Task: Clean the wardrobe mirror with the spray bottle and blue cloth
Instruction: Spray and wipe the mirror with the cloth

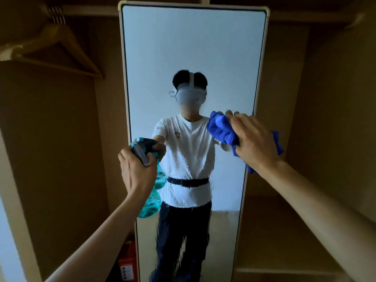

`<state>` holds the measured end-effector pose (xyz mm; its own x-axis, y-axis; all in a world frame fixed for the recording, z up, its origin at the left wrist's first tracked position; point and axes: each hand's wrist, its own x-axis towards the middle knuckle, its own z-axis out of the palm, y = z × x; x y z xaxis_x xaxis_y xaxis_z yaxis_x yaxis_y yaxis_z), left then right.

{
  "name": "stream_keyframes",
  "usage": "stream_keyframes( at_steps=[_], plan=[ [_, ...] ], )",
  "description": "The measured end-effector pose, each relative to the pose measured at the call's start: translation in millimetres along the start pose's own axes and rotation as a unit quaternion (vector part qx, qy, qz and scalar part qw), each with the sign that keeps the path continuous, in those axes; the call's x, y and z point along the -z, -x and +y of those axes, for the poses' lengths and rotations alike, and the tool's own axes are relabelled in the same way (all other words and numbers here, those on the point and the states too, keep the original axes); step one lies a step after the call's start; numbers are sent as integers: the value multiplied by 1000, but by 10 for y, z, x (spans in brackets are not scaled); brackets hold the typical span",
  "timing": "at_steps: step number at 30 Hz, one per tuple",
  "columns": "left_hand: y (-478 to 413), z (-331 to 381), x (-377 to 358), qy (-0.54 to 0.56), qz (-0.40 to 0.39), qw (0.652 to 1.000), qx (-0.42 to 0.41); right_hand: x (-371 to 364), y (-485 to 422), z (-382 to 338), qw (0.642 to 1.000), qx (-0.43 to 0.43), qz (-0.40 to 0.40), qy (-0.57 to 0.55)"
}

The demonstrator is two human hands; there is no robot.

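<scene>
The left grip (pixel 136 169) was closed round a translucent teal spray bottle (pixel 151 202); the right grip (pixel 254 139) clutched a crumpled, plush blue cloth (pixel 221 129) against the tall, droplet-streaked mirror (pixel 193 47).

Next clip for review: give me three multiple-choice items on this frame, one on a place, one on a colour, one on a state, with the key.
1. Where are the wooden hangers?
A) upper left of the mirror
B) right of it
C) on the floor

2. What colour is the spray bottle in the left hand?
A) red
B) teal
C) yellow

3. What is the right hand doing?
A) hanging idle
B) pointing at the ceiling
C) gripping the blue cloth at the mirror's right side

Key: 1 A, they show in the top-left corner; 2 B, its see-through body is teal; 3 C, the fingers curl round the bunched cloth.
</scene>
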<state>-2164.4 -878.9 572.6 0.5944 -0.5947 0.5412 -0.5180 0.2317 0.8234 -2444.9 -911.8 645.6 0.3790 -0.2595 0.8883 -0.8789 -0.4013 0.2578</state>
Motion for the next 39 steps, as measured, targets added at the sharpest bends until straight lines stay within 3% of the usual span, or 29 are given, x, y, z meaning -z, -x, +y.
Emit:
stream_keyframes(
  at_steps=[6,11,14,30,39],
  plan=[
    [-106,-5,105,25,6,1000,15,27,72,-72,998,-66,-19,-13],
    [-152,8,139,42,-3,999,7,75,-45,3,969,-242,20,-44],
    [-189,54,136,48,-7,999,0,90,-100,42,958,-282,41,-8],
    [-258,44,176,56,-6,998,-14,1,-245,-374,963,-258,57,58],
    [-337,-41,390,101,-70,992,-3,-307,-686,-1228,968,-235,63,-67]
  ],
)
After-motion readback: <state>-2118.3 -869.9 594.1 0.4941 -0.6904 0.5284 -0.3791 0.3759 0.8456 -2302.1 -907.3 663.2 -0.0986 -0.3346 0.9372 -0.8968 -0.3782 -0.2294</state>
